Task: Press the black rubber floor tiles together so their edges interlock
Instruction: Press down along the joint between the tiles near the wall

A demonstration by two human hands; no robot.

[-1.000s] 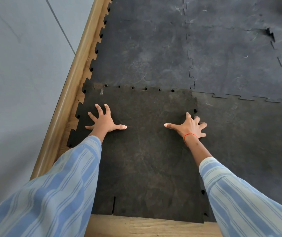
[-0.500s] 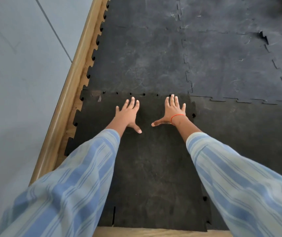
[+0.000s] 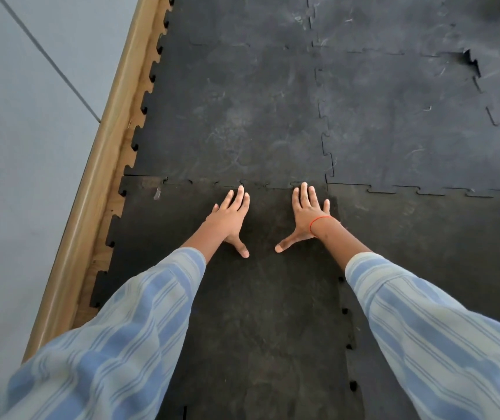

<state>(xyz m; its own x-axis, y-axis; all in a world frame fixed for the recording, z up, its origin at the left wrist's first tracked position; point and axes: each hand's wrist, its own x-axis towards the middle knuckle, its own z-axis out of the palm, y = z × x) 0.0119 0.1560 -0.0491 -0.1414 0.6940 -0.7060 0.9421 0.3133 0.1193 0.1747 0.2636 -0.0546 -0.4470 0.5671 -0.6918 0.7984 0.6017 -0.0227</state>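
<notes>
Both hands, left and right, lay flat and spread (thumbs angled inward) on the near tile, fingertips at its far edge, where its teeth met the far tile; a wooden skirting ran along the left.

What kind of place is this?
Likely a gym or workshop floor being laid, indoors: interlocking black rubber tiles, a wooden skirting along a grey wall, and both hands flat on a loose tile.
</notes>
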